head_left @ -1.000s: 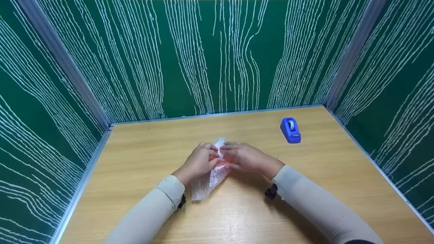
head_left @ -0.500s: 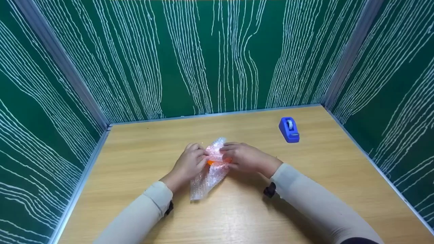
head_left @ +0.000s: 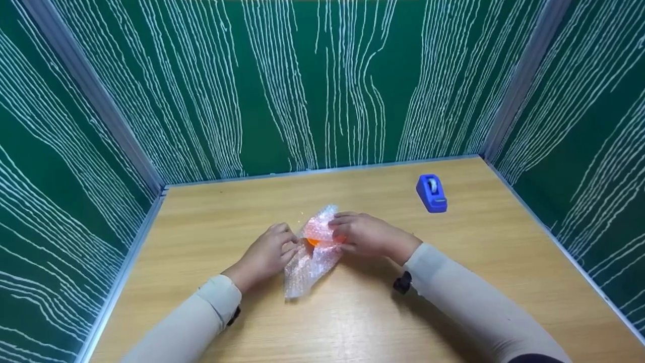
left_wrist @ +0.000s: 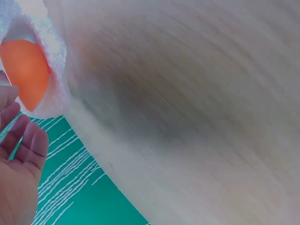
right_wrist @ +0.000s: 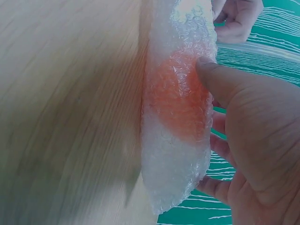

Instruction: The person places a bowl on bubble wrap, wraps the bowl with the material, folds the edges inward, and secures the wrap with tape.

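A sheet of bubble wrap [head_left: 315, 264] lies folded around a smooth, rounded orange thing [left_wrist: 28, 72] on the table. Its left end gapes, so bare orange shows there, while the rest glows through the plastic [right_wrist: 176, 103]. My right hand [head_left: 368, 234] grips the bundle's right side, thumb on the near face and fingers behind the far edge. At the open left end, the fingertips of my left hand [head_left: 269, 254] pinch the wrap's edge; its other fingers curl loosely [left_wrist: 30, 145]. What kind of thing the orange one is, I cannot tell.
A blue tape dispenser [head_left: 432, 194] with a roll in it stands toward the back right of the wooden table [head_left: 242, 212]. Green panels [head_left: 272, 101] with white wavy lines enclose the back and both sides.
My left hand has drawn leftward and slightly nearer from the bundle's middle to its left edge, uncovering more wrap and some orange. The right hand stays almost still.
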Motion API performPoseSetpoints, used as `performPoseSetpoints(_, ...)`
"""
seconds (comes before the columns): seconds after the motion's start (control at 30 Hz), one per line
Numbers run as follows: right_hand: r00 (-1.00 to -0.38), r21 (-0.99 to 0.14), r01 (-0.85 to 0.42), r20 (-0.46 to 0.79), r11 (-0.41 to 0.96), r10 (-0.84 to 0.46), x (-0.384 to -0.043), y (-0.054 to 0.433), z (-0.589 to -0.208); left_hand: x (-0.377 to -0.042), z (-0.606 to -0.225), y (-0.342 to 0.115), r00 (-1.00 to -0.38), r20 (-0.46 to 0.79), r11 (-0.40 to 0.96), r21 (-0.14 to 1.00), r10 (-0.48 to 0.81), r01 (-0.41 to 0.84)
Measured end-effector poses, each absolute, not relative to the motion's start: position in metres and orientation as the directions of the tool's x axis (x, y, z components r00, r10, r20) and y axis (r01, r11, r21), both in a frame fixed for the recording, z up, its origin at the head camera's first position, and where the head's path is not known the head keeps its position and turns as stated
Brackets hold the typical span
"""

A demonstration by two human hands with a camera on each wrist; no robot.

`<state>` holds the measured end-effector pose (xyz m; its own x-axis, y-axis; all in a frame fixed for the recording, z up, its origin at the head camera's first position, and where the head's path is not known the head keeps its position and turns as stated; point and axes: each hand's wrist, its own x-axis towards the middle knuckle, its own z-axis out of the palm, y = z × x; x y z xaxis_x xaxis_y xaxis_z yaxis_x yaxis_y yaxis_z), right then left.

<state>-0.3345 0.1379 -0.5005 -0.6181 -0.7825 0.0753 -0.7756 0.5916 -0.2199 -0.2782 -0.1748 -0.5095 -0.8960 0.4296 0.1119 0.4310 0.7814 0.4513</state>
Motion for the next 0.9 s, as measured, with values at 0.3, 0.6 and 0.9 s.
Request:
performPoseSetpoints(0.3, -0.615, -0.216, -0.778, 0.070, 0.590, -0.785, -0.334, 0.137, -0.500, -0.271, -0.513, -0.189, -0.801, -0.026, 0.733, 0.420, 0.598, 0.534)
performPoseSetpoints(0.6, -0.577, -0.188, -0.810, 0.086, 0.556, -0.812, -0.335, 0.136, -0.499, -0.274, -0.512, -0.197, -0.734, -0.127, 0.702, 0.437, 0.667, 0.563)
performPoseSetpoints(0.9, -0.587, -0.191, -0.802, 0.082, 0.566, -0.805, -0.335, 0.138, -0.498, -0.276, -0.510, -0.194, -0.728, -0.148, 0.703, 0.442, 0.669, 0.556)
